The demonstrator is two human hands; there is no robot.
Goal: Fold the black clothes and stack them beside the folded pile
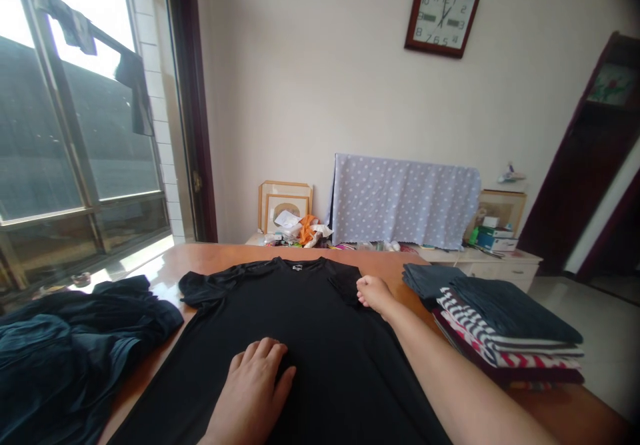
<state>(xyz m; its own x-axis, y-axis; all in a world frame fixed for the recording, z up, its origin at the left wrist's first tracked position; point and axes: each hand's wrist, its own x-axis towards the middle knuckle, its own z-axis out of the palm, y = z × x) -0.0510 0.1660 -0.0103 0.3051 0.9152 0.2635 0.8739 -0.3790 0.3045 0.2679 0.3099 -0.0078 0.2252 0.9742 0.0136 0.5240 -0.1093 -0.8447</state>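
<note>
A black T-shirt (300, 325) lies spread on the wooden table, its collar at the far side and its hem out of view below. My left hand (257, 382) rests on the middle of the shirt, fingers laid out and thumb apart. At the shirt's right sleeve, my right hand (374, 293) is closed, gripping the sleeve (345, 285), which is folded inward over the body. The other sleeve (205, 288) stretches out to the left.
Dark rumpled clothes (85, 345) are heaped on the left of the table (200, 253). Folded clothes (515, 318) are stacked at the right. Behind the table, a low cabinet (500, 265) carries a cloth-covered flat object (405, 198), picture frames and clutter. A window (110, 132) is at left.
</note>
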